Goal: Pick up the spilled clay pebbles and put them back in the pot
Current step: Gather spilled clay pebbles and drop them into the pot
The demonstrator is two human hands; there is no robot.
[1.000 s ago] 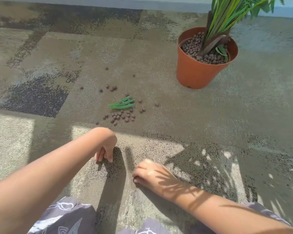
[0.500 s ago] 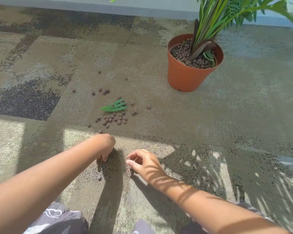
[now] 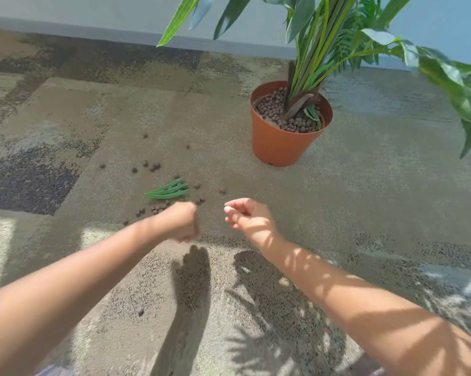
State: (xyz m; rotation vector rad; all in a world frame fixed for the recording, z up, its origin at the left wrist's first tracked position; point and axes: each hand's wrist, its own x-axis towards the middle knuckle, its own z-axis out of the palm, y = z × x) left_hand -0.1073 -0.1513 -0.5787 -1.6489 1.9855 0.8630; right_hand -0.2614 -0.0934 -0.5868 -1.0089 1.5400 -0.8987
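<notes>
Spilled clay pebbles (image 3: pixel 158 208) lie scattered on the carpet, left of an orange pot (image 3: pixel 277 147) that holds more pebbles and a green plant. My left hand (image 3: pixel 182 221) hovers above the floor just in front of the cluster, curled into a fist, blurred. My right hand (image 3: pixel 246 215) is raised beside it, fingers curled in against the thumb. Both hands look closed on small pebbles, which stay hidden inside the fingers. One lone pebble (image 3: pixel 140 311) lies nearer me, under my left forearm.
A fallen green leaf sprig (image 3: pixel 166 191) lies among the pebbles. Long plant leaves (image 3: pixel 459 85) hang out over the right side. A grey wall base (image 3: pixel 93 28) bounds the carpet at the back. Patterned carpet (image 3: pixel 364 213) spreads to the right of the hands.
Both hands have lifted off the carpet and moved forward toward the pebble cluster and pot. The view has tilted up, showing more of the plant.
</notes>
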